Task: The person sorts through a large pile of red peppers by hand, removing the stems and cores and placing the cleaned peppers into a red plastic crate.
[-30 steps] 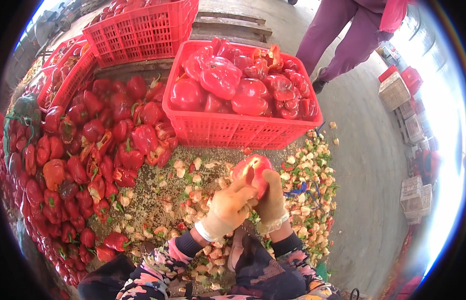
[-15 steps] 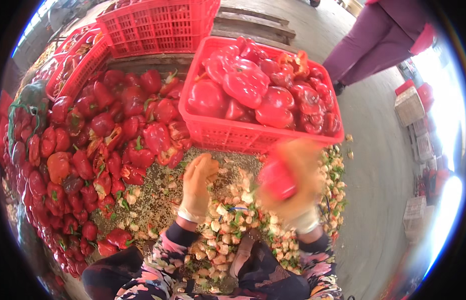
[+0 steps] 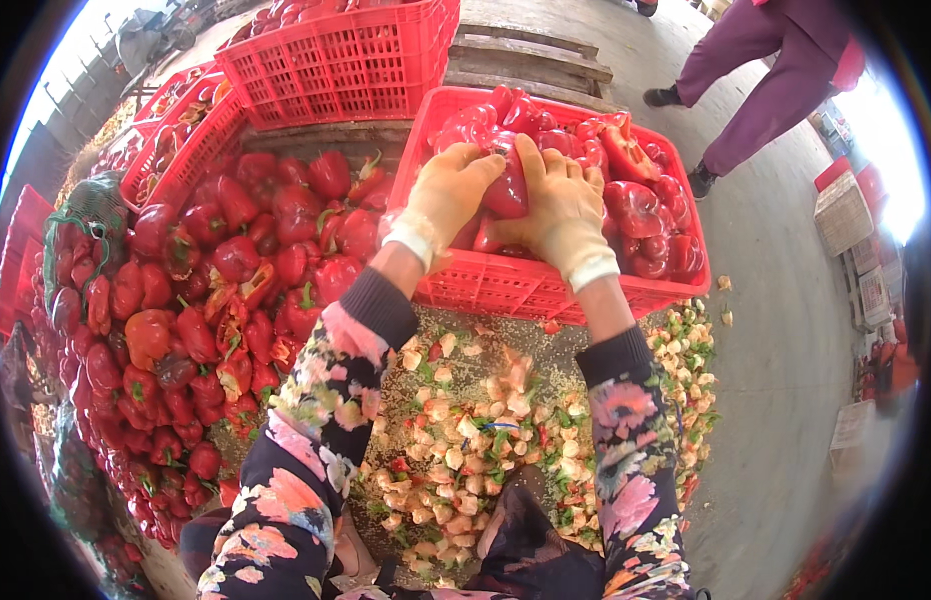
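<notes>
Both my hands wear yellowish work gloves with pale cuffs and reach into the near left part of a red plastic crate (image 3: 526,280) heaped with shiny red bell peppers. My left hand (image 3: 449,200) curls against the left side of a red bell pepper (image 3: 508,188). From the right, my right hand (image 3: 561,212) grips the same pepper, its thumb low and its fingers over the pile. Both palms are hidden from view. Close by in the crate lies a split bell pepper (image 3: 626,150) with its inside showing.
A large heap of red bell peppers (image 3: 236,260) lies to the left. Cut cores and seeds (image 3: 466,450) cover the floor before me. Another red crate (image 3: 336,70) stands behind on wooden pallets (image 3: 531,65). A person in purple trousers (image 3: 776,90) stands at the far right.
Both hands have moved forward from above the scattered cores into the crate. The right hand held a red pepper over the floor before; now both hands are on a pepper in the crate.
</notes>
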Demonstrator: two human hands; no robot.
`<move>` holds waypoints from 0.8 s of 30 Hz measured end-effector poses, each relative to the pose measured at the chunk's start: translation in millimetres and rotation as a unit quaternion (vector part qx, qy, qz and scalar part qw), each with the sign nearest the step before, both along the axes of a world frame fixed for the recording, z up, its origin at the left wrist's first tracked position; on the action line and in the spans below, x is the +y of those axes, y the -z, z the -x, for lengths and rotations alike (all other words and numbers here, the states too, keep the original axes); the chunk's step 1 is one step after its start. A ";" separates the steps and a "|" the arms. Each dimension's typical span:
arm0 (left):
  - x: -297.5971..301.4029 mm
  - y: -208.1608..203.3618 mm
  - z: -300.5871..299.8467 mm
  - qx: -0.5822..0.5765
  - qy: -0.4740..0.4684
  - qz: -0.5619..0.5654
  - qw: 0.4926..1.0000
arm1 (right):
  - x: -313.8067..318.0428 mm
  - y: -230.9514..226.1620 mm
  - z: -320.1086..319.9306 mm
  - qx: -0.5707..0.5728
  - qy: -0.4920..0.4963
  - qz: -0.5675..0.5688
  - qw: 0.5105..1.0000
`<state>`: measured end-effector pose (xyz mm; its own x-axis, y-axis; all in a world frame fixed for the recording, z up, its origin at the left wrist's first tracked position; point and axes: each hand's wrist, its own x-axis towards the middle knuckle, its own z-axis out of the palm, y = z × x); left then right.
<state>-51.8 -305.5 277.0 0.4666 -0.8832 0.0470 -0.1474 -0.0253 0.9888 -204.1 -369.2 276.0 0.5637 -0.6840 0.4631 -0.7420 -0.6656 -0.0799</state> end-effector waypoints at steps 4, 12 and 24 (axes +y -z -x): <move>1.6 6.8 -6.7 0.028 -0.003 0.103 0.994 | -4.9 -1.0 -18.8 -0.070 -0.025 -0.006 0.997; 88.0 -8.5 28.4 0.029 0.120 0.238 0.963 | 70.7 -8.1 43.7 -0.190 -0.144 0.080 0.968; 137.6 -15.7 31.8 -0.077 0.308 0.103 0.943 | 109.9 -11.7 93.8 -0.118 -0.307 0.012 0.944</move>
<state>-83.5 -167.9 292.7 -0.1579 -0.9490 0.2729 -0.2130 0.3026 0.9290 -298.0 -259.3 287.7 0.7303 -0.2495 0.6359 -0.1789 -0.9683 -0.1744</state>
